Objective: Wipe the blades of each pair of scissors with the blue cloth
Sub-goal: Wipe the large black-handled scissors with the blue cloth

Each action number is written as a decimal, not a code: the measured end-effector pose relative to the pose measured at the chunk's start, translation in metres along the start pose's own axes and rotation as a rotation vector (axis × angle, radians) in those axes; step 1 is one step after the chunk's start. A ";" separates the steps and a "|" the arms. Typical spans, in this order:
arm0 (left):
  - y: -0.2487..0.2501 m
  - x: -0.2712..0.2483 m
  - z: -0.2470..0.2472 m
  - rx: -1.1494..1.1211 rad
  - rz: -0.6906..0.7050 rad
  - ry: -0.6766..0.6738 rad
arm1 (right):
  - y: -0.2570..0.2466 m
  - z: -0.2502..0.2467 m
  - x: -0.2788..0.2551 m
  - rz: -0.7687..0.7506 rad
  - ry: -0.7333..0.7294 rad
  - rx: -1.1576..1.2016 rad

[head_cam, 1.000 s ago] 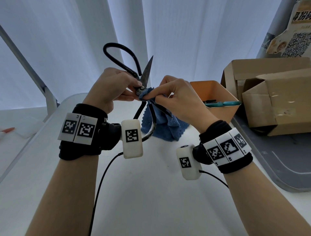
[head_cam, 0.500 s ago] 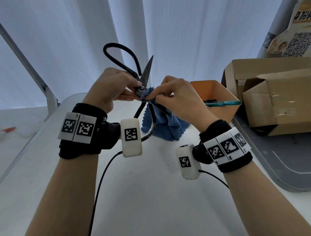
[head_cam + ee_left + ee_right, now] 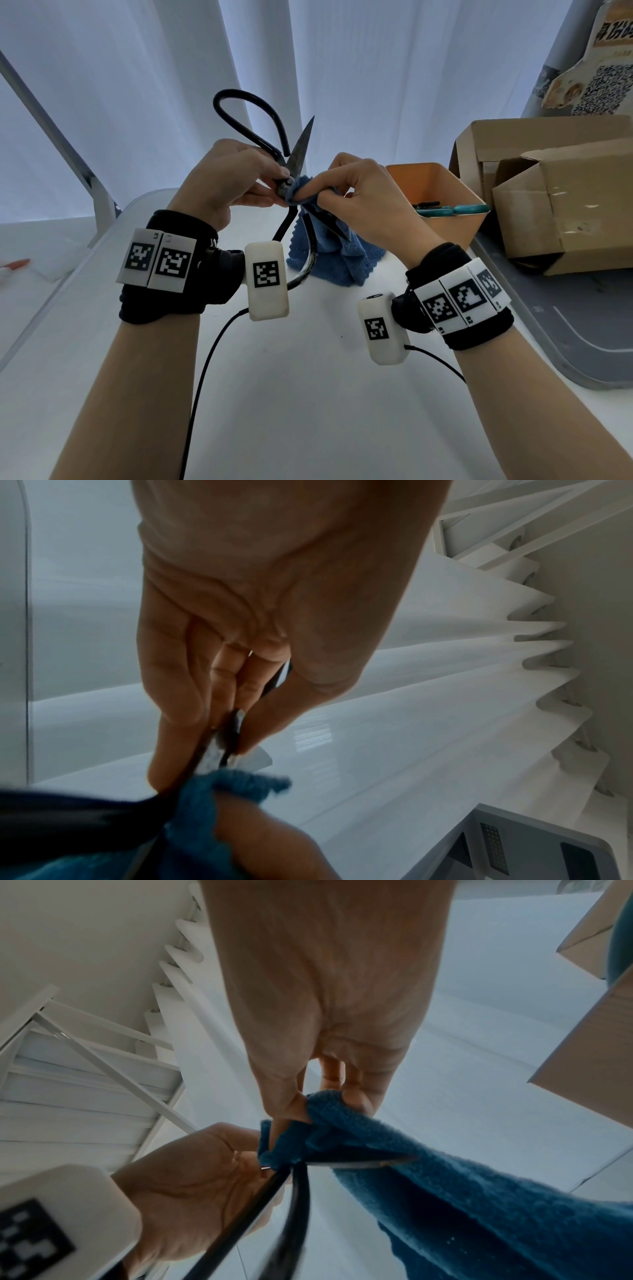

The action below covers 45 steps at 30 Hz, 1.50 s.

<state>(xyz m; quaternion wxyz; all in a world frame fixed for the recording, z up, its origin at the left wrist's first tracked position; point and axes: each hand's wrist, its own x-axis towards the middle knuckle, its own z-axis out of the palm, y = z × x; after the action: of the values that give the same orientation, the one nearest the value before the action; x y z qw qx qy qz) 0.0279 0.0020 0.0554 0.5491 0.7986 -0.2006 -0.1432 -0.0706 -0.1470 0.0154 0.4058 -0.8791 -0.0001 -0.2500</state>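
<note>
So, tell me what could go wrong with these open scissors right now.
The black scissors are spread open, one bare tip pointing up near the left hand: a slip could nick fingers. The right hand pinches the blue cloth at the pivot, so the other blade could cut through the cloth.

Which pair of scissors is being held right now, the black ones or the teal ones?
The black scissors: the left hand pinches them near the pivot, blades open. The teal scissors lie untouched across the orange bin.
</note>
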 end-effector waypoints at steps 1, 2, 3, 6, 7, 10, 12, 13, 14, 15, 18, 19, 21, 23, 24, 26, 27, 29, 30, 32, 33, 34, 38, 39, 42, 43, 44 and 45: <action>0.000 0.000 0.001 0.008 0.002 -0.004 | 0.000 0.000 0.000 0.002 0.001 0.003; 0.000 0.000 0.002 0.012 0.005 -0.006 | 0.000 0.000 0.000 -0.003 -0.003 0.002; 0.001 0.000 0.003 0.011 0.007 -0.006 | -0.001 -0.001 -0.001 -0.013 -0.013 -0.001; 0.001 0.000 0.005 0.006 0.002 -0.003 | -0.003 -0.001 -0.002 -0.032 -0.044 -0.016; 0.001 0.001 0.004 0.005 -0.002 -0.001 | -0.003 -0.001 -0.002 -0.026 -0.042 -0.018; 0.000 0.001 0.003 0.010 -0.005 0.005 | -0.004 -0.001 -0.001 -0.015 -0.009 -0.011; 0.000 0.001 0.004 0.005 0.001 0.006 | -0.007 -0.001 -0.004 -0.024 -0.033 -0.033; 0.000 0.000 0.004 0.002 0.002 0.007 | -0.008 -0.001 -0.005 -0.029 -0.053 -0.053; 0.000 0.001 0.004 0.002 0.000 0.008 | -0.009 -0.001 -0.005 -0.032 -0.061 -0.066; 0.000 0.001 0.003 0.004 -0.002 0.006 | -0.009 -0.001 -0.004 -0.029 -0.055 -0.068; 0.000 0.001 0.003 0.011 -0.002 0.010 | -0.006 -0.001 -0.003 -0.014 -0.022 -0.037; 0.000 0.001 0.004 0.012 0.003 0.013 | -0.006 0.000 -0.004 -0.015 -0.024 -0.031; 0.000 0.001 0.005 0.009 0.007 0.011 | -0.005 0.000 -0.004 -0.019 -0.042 -0.043; 0.000 0.000 0.004 0.008 0.005 0.003 | -0.004 0.000 -0.003 -0.014 -0.040 -0.040; 0.000 0.000 0.003 0.007 0.002 0.001 | -0.003 0.001 -0.002 -0.005 -0.025 -0.020; 0.000 0.000 0.003 -0.004 -0.002 -0.001 | 0.001 0.002 0.001 0.018 0.021 0.031; 0.001 0.000 0.003 -0.011 0.000 -0.003 | 0.003 0.002 0.002 0.032 0.053 0.060; 0.002 -0.001 0.006 -0.016 0.009 -0.008 | 0.007 0.001 0.003 0.053 0.129 0.137; 0.002 -0.001 0.007 -0.015 0.013 -0.008 | 0.009 0.000 0.003 0.053 0.155 0.182; 0.001 -0.001 0.008 -0.014 0.015 0.000 | 0.009 -0.001 0.003 0.037 0.145 0.256; 0.001 -0.001 0.009 -0.013 0.014 0.006 | 0.007 -0.001 0.003 0.024 0.122 0.281; 0.001 -0.001 0.009 -0.012 0.014 0.011 | 0.006 0.000 0.003 0.010 0.099 0.300; 0.002 -0.002 0.011 -0.002 0.028 0.010 | 0.000 0.004 -0.001 0.001 0.019 0.216; 0.003 -0.003 0.011 0.004 0.034 0.008 | 0.000 0.004 -0.002 0.004 0.010 0.202; 0.004 -0.003 0.013 0.018 0.043 0.008 | 0.000 0.005 -0.002 0.037 0.054 0.212; 0.004 -0.003 0.013 0.022 0.048 0.010 | 0.001 0.005 -0.001 0.045 0.076 0.197; 0.005 -0.003 0.014 0.026 0.053 0.011 | 0.002 0.006 0.000 0.052 0.092 0.180; 0.005 -0.003 0.015 0.031 0.057 0.006 | 0.003 0.006 0.000 0.061 0.102 0.170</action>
<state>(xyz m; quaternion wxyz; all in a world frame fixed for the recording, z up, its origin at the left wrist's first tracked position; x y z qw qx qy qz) 0.0176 -0.0109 0.0549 0.5412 0.8014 -0.2236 -0.1219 -0.0669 -0.1448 0.0098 0.4856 -0.8273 0.0262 -0.2813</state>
